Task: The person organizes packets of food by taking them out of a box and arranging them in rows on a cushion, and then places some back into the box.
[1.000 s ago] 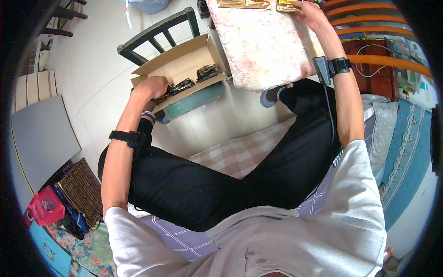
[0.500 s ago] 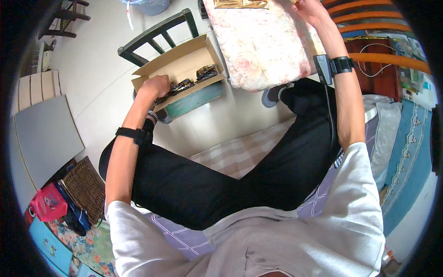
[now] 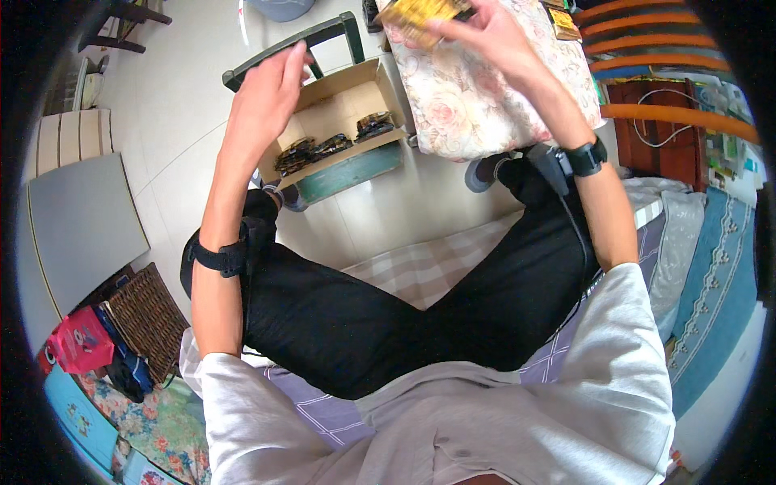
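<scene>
My right hand [image 3: 499, 42] is over the flower-patterned table cover [image 3: 457, 105]. Its thumb and fingers are closed on a shiny gold packet [image 3: 422, 18], which is slightly blurred. Over the left end of an open cardboard box [image 3: 346, 95] hovers my left hand [image 3: 271, 90], fingers stretched out and nothing visible in them. Several dark, shiny packets [image 3: 332, 145] lie in a row along the near side inside the box. Another gold packet [image 3: 564, 24] lies at the table's far right.
The box rests on a green wooden chair [image 3: 356, 174] with a dark backrest [image 3: 352, 39]. A grey-blue bucket [image 3: 279, 6] stands beyond it. Orange wooden slats [image 3: 647, 42] edge the table's right. At left are a wicker basket [image 3: 147, 319] and a pink bag [image 3: 83, 341].
My left hand has lifted out of the box and its fingers have straightened. My right hand has come left across the table to the gold packet at its far left.
</scene>
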The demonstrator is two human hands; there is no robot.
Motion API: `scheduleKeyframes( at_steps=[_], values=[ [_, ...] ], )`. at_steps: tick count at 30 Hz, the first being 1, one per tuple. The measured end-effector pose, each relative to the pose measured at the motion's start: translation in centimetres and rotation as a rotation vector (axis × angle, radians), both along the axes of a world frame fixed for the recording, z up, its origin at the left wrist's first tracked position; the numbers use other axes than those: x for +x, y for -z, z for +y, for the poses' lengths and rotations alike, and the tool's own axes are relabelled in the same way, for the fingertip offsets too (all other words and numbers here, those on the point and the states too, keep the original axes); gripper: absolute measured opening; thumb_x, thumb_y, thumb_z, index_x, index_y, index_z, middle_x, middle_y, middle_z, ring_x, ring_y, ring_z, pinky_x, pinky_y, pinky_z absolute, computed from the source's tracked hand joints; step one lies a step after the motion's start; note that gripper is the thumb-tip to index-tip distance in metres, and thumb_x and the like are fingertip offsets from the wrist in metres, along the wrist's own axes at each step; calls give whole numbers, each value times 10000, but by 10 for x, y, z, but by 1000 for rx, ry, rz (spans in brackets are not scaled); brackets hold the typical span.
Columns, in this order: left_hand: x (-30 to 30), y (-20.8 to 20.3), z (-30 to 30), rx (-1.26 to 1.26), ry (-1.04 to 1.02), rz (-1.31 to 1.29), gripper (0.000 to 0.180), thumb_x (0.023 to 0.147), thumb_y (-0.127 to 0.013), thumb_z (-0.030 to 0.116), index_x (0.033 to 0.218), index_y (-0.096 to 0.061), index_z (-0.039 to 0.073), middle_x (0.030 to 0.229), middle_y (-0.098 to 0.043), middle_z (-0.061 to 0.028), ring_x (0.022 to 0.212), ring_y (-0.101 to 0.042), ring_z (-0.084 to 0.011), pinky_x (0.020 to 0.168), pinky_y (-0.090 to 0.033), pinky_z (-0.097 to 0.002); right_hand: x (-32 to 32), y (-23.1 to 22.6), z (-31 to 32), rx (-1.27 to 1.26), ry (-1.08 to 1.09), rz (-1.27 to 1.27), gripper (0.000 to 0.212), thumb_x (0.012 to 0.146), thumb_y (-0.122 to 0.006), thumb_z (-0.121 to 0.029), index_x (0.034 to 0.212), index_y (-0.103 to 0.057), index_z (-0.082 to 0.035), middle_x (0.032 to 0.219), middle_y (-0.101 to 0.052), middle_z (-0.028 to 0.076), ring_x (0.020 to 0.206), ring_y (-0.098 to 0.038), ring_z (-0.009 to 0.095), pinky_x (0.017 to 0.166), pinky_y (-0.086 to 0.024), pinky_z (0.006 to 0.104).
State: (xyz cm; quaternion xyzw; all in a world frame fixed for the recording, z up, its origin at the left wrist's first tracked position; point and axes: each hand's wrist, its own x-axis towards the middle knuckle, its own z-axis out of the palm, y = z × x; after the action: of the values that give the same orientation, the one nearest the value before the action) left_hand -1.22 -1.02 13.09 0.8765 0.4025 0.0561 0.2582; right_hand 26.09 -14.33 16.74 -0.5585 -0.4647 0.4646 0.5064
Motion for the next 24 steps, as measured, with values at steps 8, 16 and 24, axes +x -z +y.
scheduleKeyframes(
  at_steps=[8, 16, 24],
  values=[
    [18, -20, -17, -255, 308, -388, 258, 982, -631, 248, 1087, -706, 24, 912, -705, -62, 839, -630, -121, 793, -510, -279, -64, 43, -9, -12, -166, -419, 299, 872, -748, -135, 1099, -607, 1, 893, -665, 31, 767, -583, 41, 674, -512, 234],
    [20, 0, -11, -100, 306, -445, 174, 869, -734, 137, 909, -669, -20, 836, -711, -127, 776, -676, -210, 736, -532, -335, -61, 59, -2, 76, -155, -576, 319, 886, -739, -205, 1120, -616, -27, 816, -662, 51, 707, -605, 113, 664, -510, 281],
    [3, 0, 4, 51, 97, -333, 160, 863, -722, 116, 901, -625, -4, 809, -672, -154, 752, -643, -331, 719, -504, -386, 10, 39, 13, 195, 13, -1061, 291, 940, -673, -209, 1160, -612, -29, 1063, -692, 110, 985, -686, 220, 849, -542, 341]
  ],
)
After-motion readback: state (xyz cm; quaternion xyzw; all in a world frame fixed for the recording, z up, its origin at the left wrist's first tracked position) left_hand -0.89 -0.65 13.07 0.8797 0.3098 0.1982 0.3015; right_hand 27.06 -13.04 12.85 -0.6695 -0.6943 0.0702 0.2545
